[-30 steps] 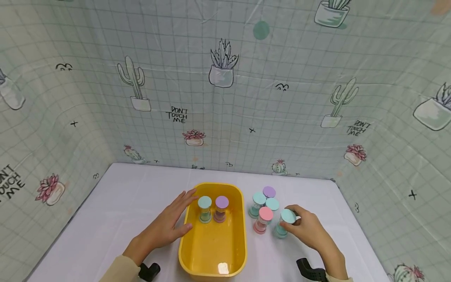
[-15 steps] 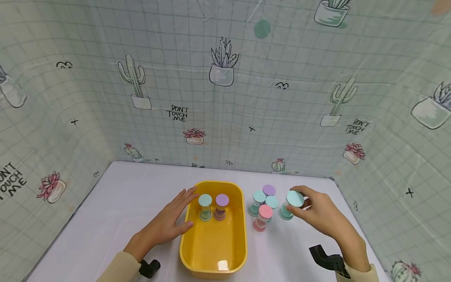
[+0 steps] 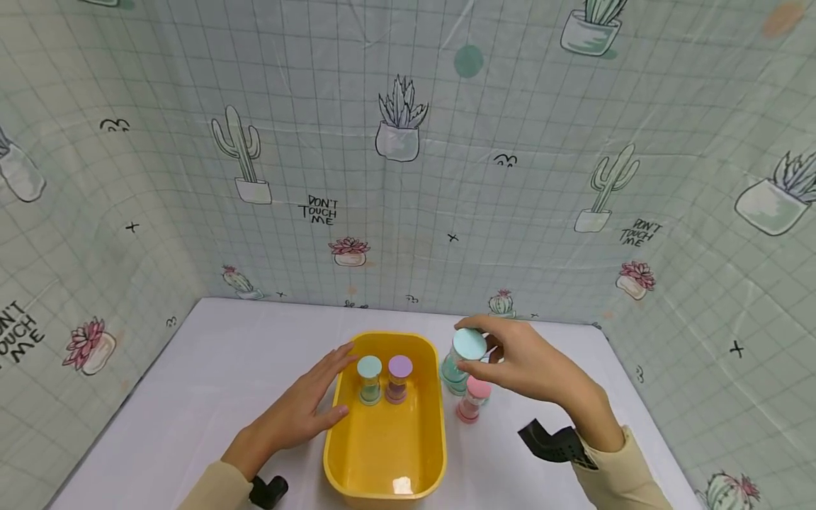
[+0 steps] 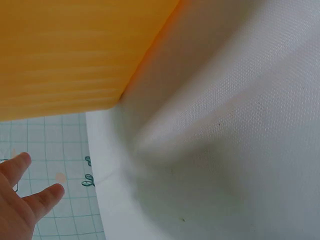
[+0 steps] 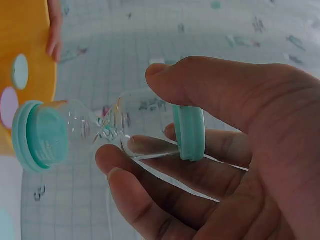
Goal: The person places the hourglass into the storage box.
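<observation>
My right hand [image 3: 529, 361] grips a sand timer [image 5: 47, 135] with teal end caps by its upper end, thumb on one side and fingers on the other. In the right wrist view its teal sand lies at the end away from the palm. In the head view this timer overlaps the group of timers on the table. A pink-capped sand timer [image 3: 472, 400] stands just in front of it. My left hand [image 3: 302, 407] touches the left rim of a yellow tub [image 3: 440, 432], fingers spread. Inside the tub stand a teal-capped sand timer [image 3: 370, 380] and a purple-capped sand timer [image 3: 398, 380].
The white table [image 3: 210, 397] runs back to a fabric backdrop [image 3: 446, 198] printed with cacti, which also rises on both sides. Other timers to the right of the tub are mostly hidden behind the right hand and the held timer.
My right hand has lifted the teal-capped sand timer from the right of the group and carried it back, then left, over the other timers. My left hand has stayed at the tub's rim.
</observation>
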### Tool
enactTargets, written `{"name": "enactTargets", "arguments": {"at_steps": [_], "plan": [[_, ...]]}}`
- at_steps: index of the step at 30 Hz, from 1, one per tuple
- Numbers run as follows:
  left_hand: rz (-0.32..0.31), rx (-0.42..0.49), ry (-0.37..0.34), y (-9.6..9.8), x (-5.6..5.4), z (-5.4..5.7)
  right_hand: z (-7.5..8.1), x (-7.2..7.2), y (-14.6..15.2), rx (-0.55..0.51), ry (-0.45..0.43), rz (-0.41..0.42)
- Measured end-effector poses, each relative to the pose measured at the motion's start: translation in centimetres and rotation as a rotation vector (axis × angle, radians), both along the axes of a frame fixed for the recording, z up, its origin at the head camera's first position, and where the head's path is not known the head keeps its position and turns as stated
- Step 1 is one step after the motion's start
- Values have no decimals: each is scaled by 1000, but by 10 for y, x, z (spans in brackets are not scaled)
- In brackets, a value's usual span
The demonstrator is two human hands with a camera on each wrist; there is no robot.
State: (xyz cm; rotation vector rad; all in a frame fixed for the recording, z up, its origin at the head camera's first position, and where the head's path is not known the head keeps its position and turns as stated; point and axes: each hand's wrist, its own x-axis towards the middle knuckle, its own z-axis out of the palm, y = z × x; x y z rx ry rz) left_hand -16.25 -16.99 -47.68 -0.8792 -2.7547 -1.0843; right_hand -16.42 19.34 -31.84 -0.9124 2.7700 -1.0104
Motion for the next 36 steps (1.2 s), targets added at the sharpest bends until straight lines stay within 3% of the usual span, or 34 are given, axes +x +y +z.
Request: {"name": "enactTargets", "arguments": {"at_steps": [6, 17, 26, 36], "plan": [[5, -47, -4, -3, 5, 0, -3, -3, -36, -6, -76, 136], [-16, -44, 12, -4, -1, 3, -16, -25, -76, 50, -123, 325], [-19, -50, 18, -4, -4, 3, -37, -38, -99, 112, -184, 362], [-17, -43, -5, -1, -3, 5, -62, -48, -114, 208, -180, 347]]}}
